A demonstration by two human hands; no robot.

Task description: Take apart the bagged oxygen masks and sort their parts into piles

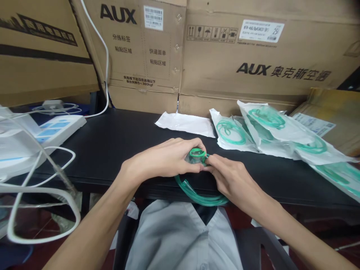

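My left hand (pixel 165 159) is curled around a small clear and green plastic mask piece (pixel 196 155) just above the front edge of the black table (pixel 112 146). My right hand (pixel 229 178) pinches the same piece from the right with its fingertips. Green tubing (pixel 197 195) loops down from the piece, below the table edge and under my right hand. Most of the piece is hidden by my fingers.
Several sealed bags with green tubing (pixel 270 129) lie at the right of the table, a flat empty bag (pixel 185 123) behind my hands. Large cardboard boxes (pixel 225 56) wall the back. A white power strip (pixel 56 129) and white cables (pixel 42 195) sit at left.
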